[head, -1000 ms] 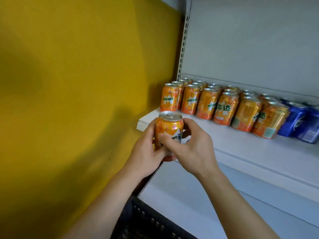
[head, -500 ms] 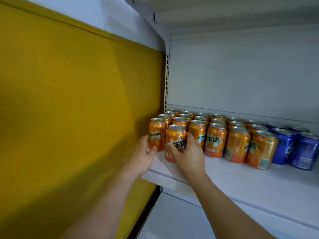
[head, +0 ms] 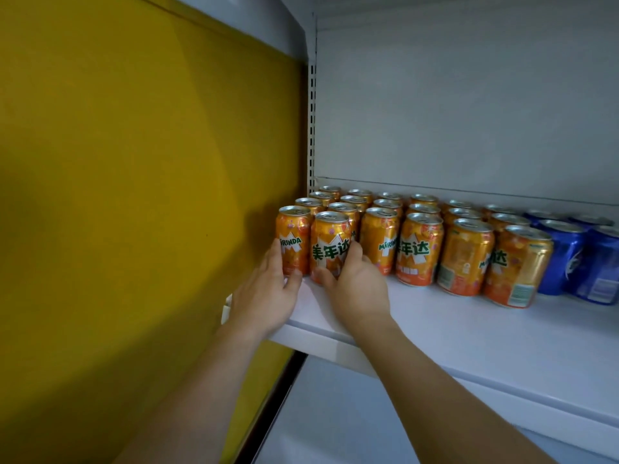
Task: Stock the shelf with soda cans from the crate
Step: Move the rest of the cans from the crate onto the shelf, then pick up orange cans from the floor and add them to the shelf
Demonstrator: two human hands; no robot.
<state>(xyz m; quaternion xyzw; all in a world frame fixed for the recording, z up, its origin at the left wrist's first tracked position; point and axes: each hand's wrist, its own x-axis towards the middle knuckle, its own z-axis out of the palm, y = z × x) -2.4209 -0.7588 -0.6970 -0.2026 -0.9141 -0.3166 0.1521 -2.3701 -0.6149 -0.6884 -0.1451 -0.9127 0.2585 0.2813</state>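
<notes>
An orange soda can (head: 330, 246) stands upright at the front left of the white shelf (head: 469, 333). My right hand (head: 356, 289) grips its lower part, thumb on the left side and fingers round the right. My left hand (head: 268, 293) lies beside it with straight fingers that touch the leftmost orange can (head: 293, 239). Several more orange cans (head: 418, 246) fill rows behind and to the right. The crate is out of view.
Blue cans (head: 569, 256) stand at the right end of the rows. A yellow wall (head: 134, 195) runs close along the left of the shelf. The shelf's white back panel (head: 469, 112) rises behind the cans. A lower shelf (head: 335, 423) shows below.
The can moved from mid-air, held in both hands, onto the shelf's front left. My left hand let go of it and now touches the neighbouring can. The view tilted up.
</notes>
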